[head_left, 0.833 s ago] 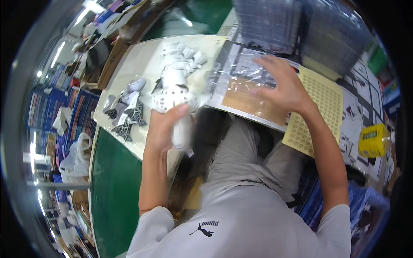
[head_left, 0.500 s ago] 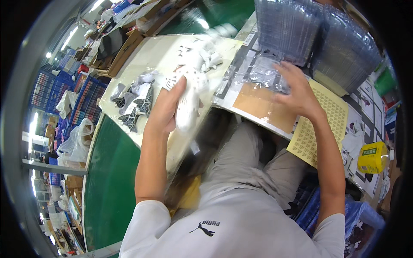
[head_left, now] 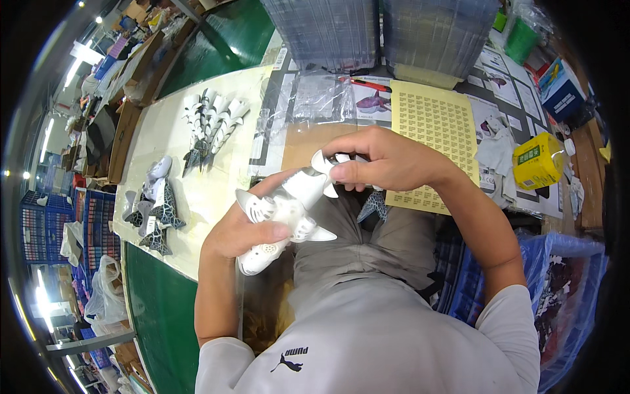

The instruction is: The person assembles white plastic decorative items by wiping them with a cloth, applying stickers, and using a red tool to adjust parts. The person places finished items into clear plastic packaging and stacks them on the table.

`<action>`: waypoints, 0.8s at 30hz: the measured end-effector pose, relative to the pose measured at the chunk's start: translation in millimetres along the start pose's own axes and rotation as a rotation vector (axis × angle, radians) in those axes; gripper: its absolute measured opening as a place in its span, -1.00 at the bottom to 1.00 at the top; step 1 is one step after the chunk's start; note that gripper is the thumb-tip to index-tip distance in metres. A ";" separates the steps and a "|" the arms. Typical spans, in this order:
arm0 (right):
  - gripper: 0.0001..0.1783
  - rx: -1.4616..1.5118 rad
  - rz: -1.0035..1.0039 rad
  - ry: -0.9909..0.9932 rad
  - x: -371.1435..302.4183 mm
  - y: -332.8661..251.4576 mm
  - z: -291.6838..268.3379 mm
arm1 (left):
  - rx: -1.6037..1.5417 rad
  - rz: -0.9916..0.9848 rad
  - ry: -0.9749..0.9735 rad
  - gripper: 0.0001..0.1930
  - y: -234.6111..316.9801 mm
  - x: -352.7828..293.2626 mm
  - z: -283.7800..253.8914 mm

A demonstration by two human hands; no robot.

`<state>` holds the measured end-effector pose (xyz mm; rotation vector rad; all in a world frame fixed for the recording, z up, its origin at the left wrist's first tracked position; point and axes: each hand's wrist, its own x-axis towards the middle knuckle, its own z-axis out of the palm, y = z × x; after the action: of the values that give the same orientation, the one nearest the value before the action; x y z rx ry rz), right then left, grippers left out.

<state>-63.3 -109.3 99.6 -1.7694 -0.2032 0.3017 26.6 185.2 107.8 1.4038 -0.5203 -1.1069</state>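
My left hand (head_left: 246,223) is wrapped round a white toy shark (head_left: 283,209), which lies tilted over my lap with its fins spread. Thumb and fingers of my right hand (head_left: 387,157) pinch the toy's far end, by a white fin piece. Below those fingers shows a dark, crackle-patterned tail piece (head_left: 374,207); my hand hides whether it joins the shark. On the cream board to the left lie a fanned bunch of white parts with dark tails (head_left: 213,121) and a small heap of grey and patterned pieces (head_left: 157,207).
Clear plastic bags (head_left: 321,95) lie over brown cardboard (head_left: 308,141) on the table. Beside them is a yellow label sheet (head_left: 436,125), with a red cutter (head_left: 371,85) near its top corner. Tall stacks of clear trays (head_left: 321,33) stand behind. A yellow packet (head_left: 538,161) sits at right.
My left hand has brought the shark from over the board toward my lap. My right hand has left the plastic bags and now grips the toy's far end. The view has turned rightward.
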 end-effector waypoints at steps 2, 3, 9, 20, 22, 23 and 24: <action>-0.51 -0.047 -0.030 0.029 -3.7 4.5 3.4 | 0.035 0.002 0.006 -0.01 -5.3 -0.4 0.0; -0.51 -0.069 -0.075 0.049 -6.0 7.1 5.2 | 0.034 0.020 -0.007 -0.02 -8.5 -0.2 0.0; -0.45 0.343 0.047 -0.057 -10.0 51.1 12.7 | -0.127 -0.059 -0.002 0.06 -29.7 -2.5 5.5; -0.30 0.958 0.003 0.420 -18.3 46.4 77.8 | 0.009 0.302 0.153 -0.13 -24.2 73.8 29.0; -0.31 0.797 -0.069 0.476 -10.8 35.0 46.8 | 0.166 0.506 0.177 -0.34 -19.6 80.8 15.6; -0.31 0.665 -0.114 0.489 -4.7 28.4 22.9 | 0.684 0.782 0.524 -0.47 -15.2 86.4 -1.4; -0.30 0.388 -0.142 0.555 4.6 20.8 -0.9 | 0.927 0.818 0.673 -0.48 -10.5 92.8 -20.7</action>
<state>-59.2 -113.3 79.0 -1.3823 0.1231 -0.2440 82.2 119.7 65.8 1.9290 -1.0324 0.3562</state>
